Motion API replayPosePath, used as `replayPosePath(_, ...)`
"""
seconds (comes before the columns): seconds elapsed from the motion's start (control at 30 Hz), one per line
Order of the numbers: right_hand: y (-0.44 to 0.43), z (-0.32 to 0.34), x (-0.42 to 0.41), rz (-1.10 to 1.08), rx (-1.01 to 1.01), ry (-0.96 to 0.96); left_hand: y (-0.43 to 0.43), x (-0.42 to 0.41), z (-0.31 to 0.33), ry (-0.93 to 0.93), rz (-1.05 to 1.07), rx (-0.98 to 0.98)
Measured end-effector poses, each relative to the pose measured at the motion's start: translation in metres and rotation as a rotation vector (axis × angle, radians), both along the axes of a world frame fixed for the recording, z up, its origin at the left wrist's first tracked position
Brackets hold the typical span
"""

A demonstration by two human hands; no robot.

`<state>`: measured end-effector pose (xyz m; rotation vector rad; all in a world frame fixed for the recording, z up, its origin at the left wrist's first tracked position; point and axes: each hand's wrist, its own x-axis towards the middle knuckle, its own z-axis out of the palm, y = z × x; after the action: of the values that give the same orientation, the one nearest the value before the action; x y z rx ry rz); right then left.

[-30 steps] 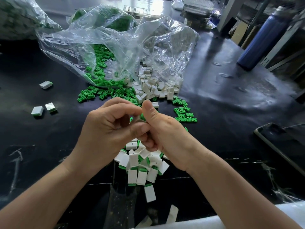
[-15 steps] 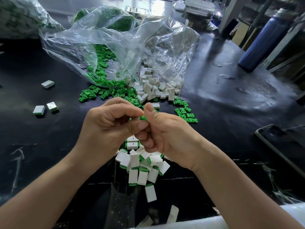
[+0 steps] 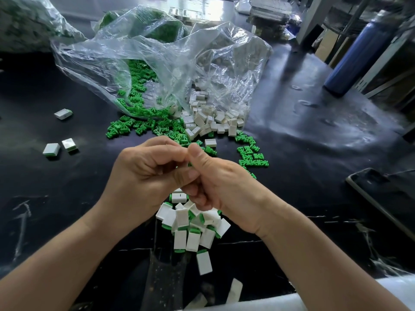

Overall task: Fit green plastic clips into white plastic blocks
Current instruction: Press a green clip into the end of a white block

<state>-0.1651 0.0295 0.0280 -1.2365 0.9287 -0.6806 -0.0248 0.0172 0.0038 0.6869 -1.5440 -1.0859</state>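
**Pressing a clip home, mid-air**

Working left hand (image 3: 143, 176) against right hand (image 3: 224, 187), raised just over the pile (image 3: 193, 225) of finished pieces, probably to drop the next one straight down. Clenching the fingers (image 3: 157, 151) on both sides round a clip (image 3: 190, 164), seen only as a green sliver between the thumbs. No telling what else hides inside. Keeping loose clips (image 3: 139, 129) and blocks (image 3: 208, 120) spilled from the bag (image 3: 157, 52) just beyond, within easy reach on the surface (image 3: 303, 153).

A glossy black worktop (image 3: 314, 135), scuffed with pale marks, runs back to a cluttered far edge where bright light (image 3: 215, 6) glares off it, with a tall blue bottle (image 3: 357, 57) and brown cardboard boxes (image 3: 325, 44) at the right.
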Motion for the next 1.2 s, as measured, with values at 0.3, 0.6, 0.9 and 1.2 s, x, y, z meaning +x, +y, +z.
replayPosePath(0.3, -0.001, -0.001, 0.001, -0.021, 0.025, -0.074, 0.002, -0.001, 0.005, 0.020, 0.004, 0.013)
replayPosePath(0.6, -0.006, -0.002, -0.003, -0.001, 0.114, -0.091, 0.004, -0.005, 0.010, 0.079, -0.016, 0.182)
replayPosePath(0.9, -0.010, -0.004, -0.006, 0.001, 0.066, -0.070, 0.002, 0.000, 0.011, 0.047, 0.041, 0.352)
replayPosePath(1.2, -0.007, 0.000, -0.005, -0.038, -0.066, 0.039, 0.000, 0.002, 0.015, 0.026, 0.034, 0.374)
